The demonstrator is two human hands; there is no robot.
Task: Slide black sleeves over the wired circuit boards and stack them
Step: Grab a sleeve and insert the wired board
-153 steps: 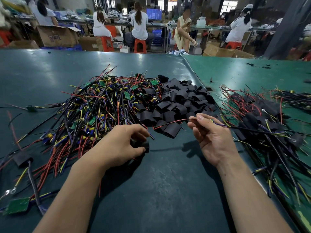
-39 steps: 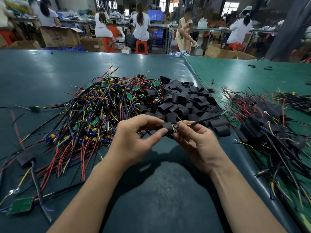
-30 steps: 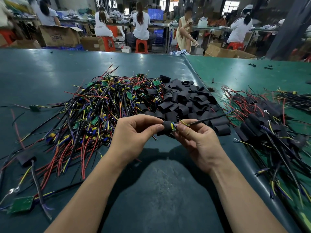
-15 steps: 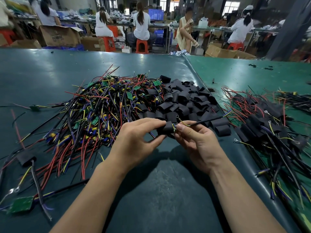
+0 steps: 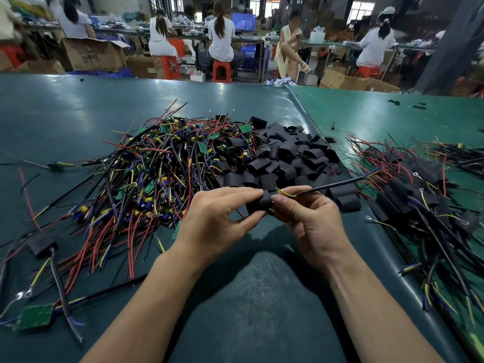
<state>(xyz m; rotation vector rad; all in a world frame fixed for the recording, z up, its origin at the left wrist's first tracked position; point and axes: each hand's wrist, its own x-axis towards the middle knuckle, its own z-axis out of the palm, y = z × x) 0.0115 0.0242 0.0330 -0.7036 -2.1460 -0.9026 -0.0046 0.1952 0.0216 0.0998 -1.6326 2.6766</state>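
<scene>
Centre of frame: my left hand [image 5: 217,221] pinches a short black flattened tube sleeve [image 5: 259,204] between thumb and curled fingers. My right hand [image 5: 311,221] touches its open end, fingers closed on the wired board's black sheathed lead [image 5: 332,185], which runs out to the upper right. The board itself is hidden; I judge it mostly inside.

Risks: the soft sleeve collapses under my pinch and the board corner snags. Pushing by the lead could strain solder joints. Trailing wires could catch the pile of sleeved units [image 5: 419,195] at right.
</scene>
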